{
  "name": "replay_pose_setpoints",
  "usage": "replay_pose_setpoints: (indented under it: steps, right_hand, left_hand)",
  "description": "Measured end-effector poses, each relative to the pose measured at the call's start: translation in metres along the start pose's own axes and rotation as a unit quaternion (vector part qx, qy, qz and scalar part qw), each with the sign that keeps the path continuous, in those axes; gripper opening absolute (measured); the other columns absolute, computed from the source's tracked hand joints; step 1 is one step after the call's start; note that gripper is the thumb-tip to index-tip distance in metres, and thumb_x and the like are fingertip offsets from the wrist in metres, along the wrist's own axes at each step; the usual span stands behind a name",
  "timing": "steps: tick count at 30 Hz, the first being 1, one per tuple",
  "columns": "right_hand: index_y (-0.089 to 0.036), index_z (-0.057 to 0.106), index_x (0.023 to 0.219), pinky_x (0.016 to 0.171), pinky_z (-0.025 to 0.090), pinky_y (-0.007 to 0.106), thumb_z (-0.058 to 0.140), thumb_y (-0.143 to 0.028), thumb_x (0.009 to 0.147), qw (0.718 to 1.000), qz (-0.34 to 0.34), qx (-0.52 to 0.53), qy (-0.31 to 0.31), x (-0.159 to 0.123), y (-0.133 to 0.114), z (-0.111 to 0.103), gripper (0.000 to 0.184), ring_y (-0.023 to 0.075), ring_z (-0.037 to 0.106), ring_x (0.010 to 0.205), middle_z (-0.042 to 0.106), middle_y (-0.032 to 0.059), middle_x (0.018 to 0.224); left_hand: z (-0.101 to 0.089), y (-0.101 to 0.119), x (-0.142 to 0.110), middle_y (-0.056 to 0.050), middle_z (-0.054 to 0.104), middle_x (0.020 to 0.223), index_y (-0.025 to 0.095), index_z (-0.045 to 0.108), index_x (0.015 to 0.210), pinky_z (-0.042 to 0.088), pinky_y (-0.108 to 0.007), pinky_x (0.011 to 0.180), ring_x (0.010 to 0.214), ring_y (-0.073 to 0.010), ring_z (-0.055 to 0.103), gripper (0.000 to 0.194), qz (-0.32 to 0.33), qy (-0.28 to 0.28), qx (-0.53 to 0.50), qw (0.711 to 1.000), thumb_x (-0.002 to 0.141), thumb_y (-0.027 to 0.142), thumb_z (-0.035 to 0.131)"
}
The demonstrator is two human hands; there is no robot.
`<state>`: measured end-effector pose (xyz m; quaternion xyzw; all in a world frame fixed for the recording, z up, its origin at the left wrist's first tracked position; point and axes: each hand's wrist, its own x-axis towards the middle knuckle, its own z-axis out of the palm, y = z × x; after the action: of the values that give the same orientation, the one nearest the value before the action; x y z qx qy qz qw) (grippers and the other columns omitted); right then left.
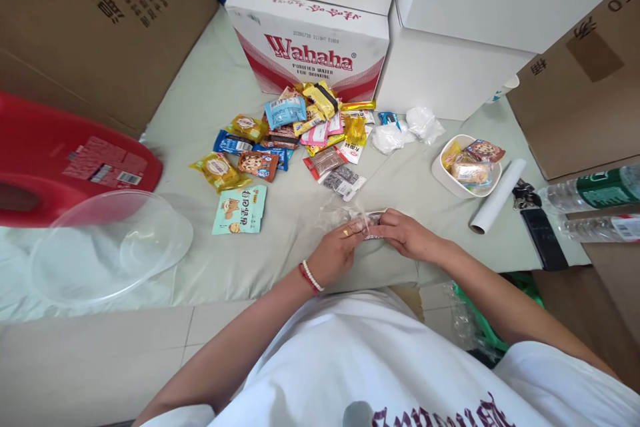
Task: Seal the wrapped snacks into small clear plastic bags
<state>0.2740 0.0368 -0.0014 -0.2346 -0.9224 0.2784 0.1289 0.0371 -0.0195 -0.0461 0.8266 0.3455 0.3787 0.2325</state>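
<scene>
Close to the table's near edge, my left hand and my right hand meet around a small silvery item with a curved edge; its kind I cannot make out. Clear plastic film shows by my left fingertips and seems to wrap the item. Both hands have their fingers pinched. Beyond them lie a grey snack packet and a brown-red packet. Left of my hands a mint-green snack pouch lies flat.
Snack packets are heaped before a Wahaha carton. White plastic-wrapped bundles lie near a white tub holding snacks. Rightward are a white roll, a black phone-like object and bottles. Leftward stand a red jug and clear lid-like plastic.
</scene>
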Motion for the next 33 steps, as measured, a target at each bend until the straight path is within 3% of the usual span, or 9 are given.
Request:
replay_pose_setpoints:
  steps: [5, 8, 10, 14, 17, 19, 23, 26, 33]
  right_hand:
    - [-0.028, 0.069, 0.13, 0.078, 0.041, 0.033, 0.04, -0.015, 0.103, 0.997, 0.015, -0.078, -0.006, 0.006, -0.007, 0.012, 0.042, 0.0224, 0.043, 0.085, 0.053, 0.0059, 0.085]
    - [-0.028, 0.069, 0.131, 0.076, 0.039, 0.034, 0.039, -0.011, 0.1, 0.991, 0.032, -0.123, -0.033, 0.01, -0.016, 0.01, 0.046, 0.024, 0.042, 0.086, 0.054, 0.0079, 0.087]
    - [-0.027, 0.07, 0.131, 0.076, 0.038, 0.034, 0.04, -0.01, 0.099, 0.988, 0.041, -0.14, -0.053, 0.012, -0.022, 0.009, 0.046, 0.0248, 0.043, 0.088, 0.055, 0.009, 0.089]
    - [-0.027, 0.071, 0.128, 0.08, 0.039, 0.036, 0.042, -0.012, 0.1, 0.987, 0.047, -0.145, -0.059, 0.013, -0.026, 0.01, 0.043, 0.0252, 0.045, 0.092, 0.057, 0.0098, 0.092]
    - [-0.029, 0.072, 0.128, 0.08, 0.039, 0.035, 0.042, -0.013, 0.101, 0.99, 0.053, -0.127, -0.043, 0.01, -0.022, 0.011, 0.043, 0.0243, 0.045, 0.091, 0.057, 0.0089, 0.092]
    - [-0.03, 0.074, 0.125, 0.077, 0.038, 0.033, 0.041, -0.013, 0.101, 0.993, 0.058, -0.103, -0.027, 0.008, -0.017, 0.013, 0.044, 0.0232, 0.044, 0.088, 0.056, 0.0078, 0.088]
    - [-0.029, 0.077, 0.117, 0.075, 0.038, 0.032, 0.041, -0.01, 0.099, 0.997, 0.047, -0.065, -0.005, 0.009, -0.009, 0.017, 0.044, 0.0222, 0.044, 0.085, 0.052, 0.0062, 0.082]
    - [-0.025, 0.079, 0.108, 0.077, 0.041, 0.034, 0.043, -0.01, 0.097, 0.998, 0.05, -0.046, 0.002, 0.011, -0.01, 0.018, 0.041, 0.0229, 0.045, 0.087, 0.054, 0.0067, 0.084]
    - [-0.023, 0.074, 0.109, 0.088, 0.049, 0.04, 0.045, -0.024, 0.1, 0.989, 0.103, 0.078, 0.075, -0.014, -0.017, -0.002, 0.03, 0.0235, 0.057, 0.093, 0.064, 0.009, 0.097]
  left_hand:
    - [-0.031, -0.003, -0.011, -0.002, 0.073, 0.083, 0.021, 0.065, 0.075, 0.058, -0.032, 0.079, 0.083, -0.0166, 0.071, 0.024, -0.229, 0.232, -0.118, 0.938, 0.085, 0.01, 0.046]
    - [-0.046, -0.012, 0.007, -0.005, 0.07, 0.099, 0.021, 0.066, 0.092, 0.053, -0.035, 0.091, 0.098, -0.0195, 0.066, 0.02, -0.388, 0.332, -0.044, 0.858, 0.095, 0.029, 0.048]
    - [-0.049, -0.018, 0.027, -0.01, 0.067, 0.12, 0.021, 0.063, 0.113, 0.046, -0.04, 0.105, 0.117, -0.0232, 0.061, 0.033, -0.43, 0.294, -0.007, 0.854, 0.101, 0.042, 0.041]
    - [-0.043, -0.018, 0.058, -0.016, 0.068, 0.121, 0.018, 0.054, 0.135, 0.047, -0.045, 0.101, 0.118, -0.032, 0.061, 0.053, -0.435, 0.065, 0.049, 0.897, 0.096, 0.054, 0.051]
    - [-0.044, -0.007, 0.053, -0.017, 0.071, 0.115, 0.017, 0.055, 0.136, 0.05, -0.042, 0.089, 0.11, -0.0349, 0.064, 0.063, -0.398, -0.079, 0.128, 0.905, 0.081, 0.044, 0.071]
    - [-0.052, 0.002, 0.039, -0.011, 0.074, 0.098, 0.019, 0.064, 0.122, 0.05, -0.036, 0.079, 0.093, -0.0291, 0.068, 0.045, -0.401, -0.131, 0.114, 0.899, 0.08, 0.034, 0.069]
    - [-0.061, 0.024, 0.019, -0.001, 0.068, 0.073, 0.02, 0.068, 0.084, 0.046, -0.027, 0.067, 0.07, -0.0172, 0.062, 0.015, -0.415, -0.046, -0.024, 0.908, 0.085, 0.031, 0.06]
    - [-0.043, 0.039, 0.027, -0.002, 0.072, 0.085, 0.019, 0.071, 0.093, 0.05, -0.026, 0.068, 0.074, -0.016, 0.064, 0.02, -0.393, 0.05, -0.131, 0.909, 0.088, 0.035, 0.061]
    - [0.004, 0.043, 0.055, -0.012, 0.067, 0.109, 0.016, 0.072, 0.114, 0.052, -0.042, 0.097, 0.105, -0.0257, 0.058, 0.037, -0.23, -0.076, 0.031, 0.97, 0.093, 0.016, 0.043]
